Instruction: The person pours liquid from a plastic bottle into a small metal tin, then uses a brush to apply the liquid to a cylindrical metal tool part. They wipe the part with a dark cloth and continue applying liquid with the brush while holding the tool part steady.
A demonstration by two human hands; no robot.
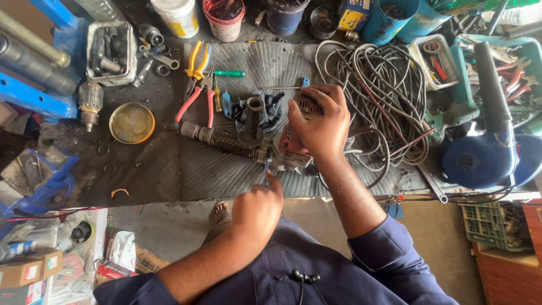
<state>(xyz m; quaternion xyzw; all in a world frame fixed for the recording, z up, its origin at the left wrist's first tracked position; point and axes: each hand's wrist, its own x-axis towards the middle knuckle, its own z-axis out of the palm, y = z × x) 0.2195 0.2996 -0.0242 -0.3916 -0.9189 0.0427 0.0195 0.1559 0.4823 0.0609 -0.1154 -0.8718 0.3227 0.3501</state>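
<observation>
While the red power tool (291,148) lay on its side at the centre of the bench (164,169), it was gripped from above by the right hand (319,125), whose fingers were curled shut over the vented rear housing. The tool's long dark nose and side handle (252,121) were pointed toward 9 o'clock. At 6 o'clock from the tool, the left hand (258,208) was closed around a slim blue-handled screwdriver (267,169), whose tip was set against the tool's body. A heap of grey cable (384,96) was spread at 3 o'clock from the right hand, just beside it, and a blue blower (480,158) was lying farther out the same way. Toward 11 o'clock from the tool, yellow-handled pliers (196,63), red-handled pliers (195,101) and a green-handled screwdriver (228,73) were laid near one another. A round brass-coloured tin lid (131,122) was seen at 9 o'clock, well apart from the tool, with a motor armature (90,103) just beside it. Buckets and tins (224,18) were ranged along the far edge at 12 o'clock.
</observation>
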